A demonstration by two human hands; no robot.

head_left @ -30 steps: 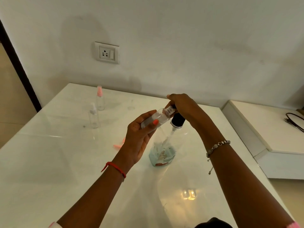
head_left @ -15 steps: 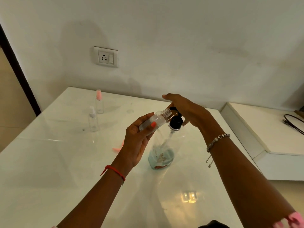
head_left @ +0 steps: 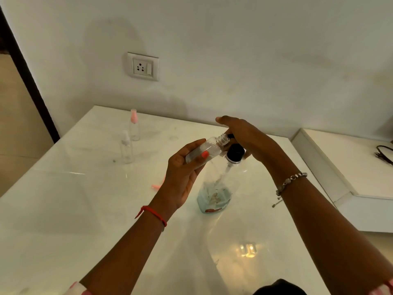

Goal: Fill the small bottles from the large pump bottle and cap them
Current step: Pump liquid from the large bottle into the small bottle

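**Pump bottle under the right palm, small bottle tilted at its spout**

We note a white table [head_left: 74,209] with its far edge against the wall [head_left: 234,50] and its right edge beside a lower white ledge [head_left: 350,167], a narrow gap between them. The near and left stretches of the tabletop lie bare; the work sits right of centre.

The large pump bottle [head_left: 214,194] stands upright on the table, a shallow layer of bluish liquid at its base. The right hand [head_left: 246,137] lies over its black pump head [head_left: 235,153], fingers flat and together, palm down. The left hand [head_left: 182,173] wraps an uncapped small bottle [head_left: 205,149], thumb across its body, holding it tilted with the threaded neck up at the spout, just left of the pump head.

Two capped small bottles stand well apart at far left: one pink-capped [head_left: 134,125], one clear-capped [head_left: 126,146]. A pink cap [head_left: 157,186] lies beside the left wrist.
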